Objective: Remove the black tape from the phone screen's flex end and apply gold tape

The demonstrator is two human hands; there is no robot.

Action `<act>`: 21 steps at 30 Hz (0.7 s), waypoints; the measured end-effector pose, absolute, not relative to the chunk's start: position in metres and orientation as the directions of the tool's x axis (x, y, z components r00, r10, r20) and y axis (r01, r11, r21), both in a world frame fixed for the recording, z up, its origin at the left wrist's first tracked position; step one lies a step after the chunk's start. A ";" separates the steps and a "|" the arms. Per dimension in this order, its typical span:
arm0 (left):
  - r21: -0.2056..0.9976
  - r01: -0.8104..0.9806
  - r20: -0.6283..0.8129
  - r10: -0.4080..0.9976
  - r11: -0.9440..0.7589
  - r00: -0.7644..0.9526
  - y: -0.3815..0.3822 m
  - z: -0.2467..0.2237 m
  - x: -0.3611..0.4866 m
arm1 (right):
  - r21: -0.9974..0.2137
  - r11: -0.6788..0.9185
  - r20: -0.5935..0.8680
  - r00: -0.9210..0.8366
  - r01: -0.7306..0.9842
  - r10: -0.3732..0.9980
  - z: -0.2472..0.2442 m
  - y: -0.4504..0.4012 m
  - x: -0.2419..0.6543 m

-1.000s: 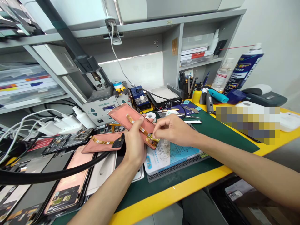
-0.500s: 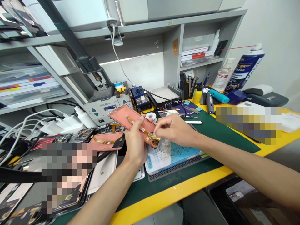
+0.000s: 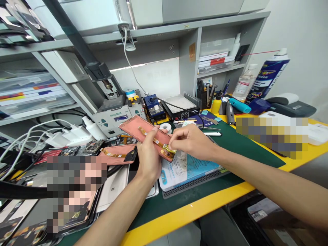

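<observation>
My left hand (image 3: 150, 153) is closed around a copper-coloured phone screen panel (image 3: 134, 127), thumb across its back. The panel is tilted, its lower end towards my right hand. An orange flex cable (image 3: 143, 132) runs along its back to a small circuit section (image 3: 167, 153) at that end. There my right hand (image 3: 187, 139) is closed in a pinch on shiny yellow film (image 3: 169, 148); the fingertips partly hide it. A second copper-coloured panel (image 3: 118, 150) with a flex cable lies left of my left hand. Below the hands rests a blue-and-white booklet (image 3: 179, 174).
Phone parts and a white phone back (image 3: 112, 188) crowd the left side. Behind stand a grey station (image 3: 112, 119), a blue soldering unit (image 3: 153, 106) and a hot plate (image 3: 180, 107). A spray can (image 3: 268, 77) and a clear bottle (image 3: 243, 83) stand at the back right.
At the panel's lower end, the yellow film shows slightly more between my right fingertips and the panel. Both hands stay almost in place.
</observation>
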State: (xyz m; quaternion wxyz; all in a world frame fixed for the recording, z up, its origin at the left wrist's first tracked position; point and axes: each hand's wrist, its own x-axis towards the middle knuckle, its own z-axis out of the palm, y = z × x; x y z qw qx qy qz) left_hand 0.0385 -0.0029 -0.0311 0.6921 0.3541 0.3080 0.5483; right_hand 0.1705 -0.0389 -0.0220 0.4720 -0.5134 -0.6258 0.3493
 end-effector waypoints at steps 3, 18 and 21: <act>0.828 -0.540 -0.040 0.977 0.151 0.212 -0.003 -0.031 0.038 | -0.920 0.230 0.235 -0.024 0.318 0.972 -0.022 -0.039 0.171; 0.823 -0.546 -0.038 0.974 0.157 0.222 -0.002 -0.032 0.037 | -0.932 0.223 0.228 -0.018 0.287 0.974 -0.025 -0.037 0.172; 0.822 -0.548 -0.029 0.973 0.155 0.231 -0.002 -0.033 0.037 | -0.935 0.220 0.225 -0.015 0.277 0.974 -0.025 -0.037 0.172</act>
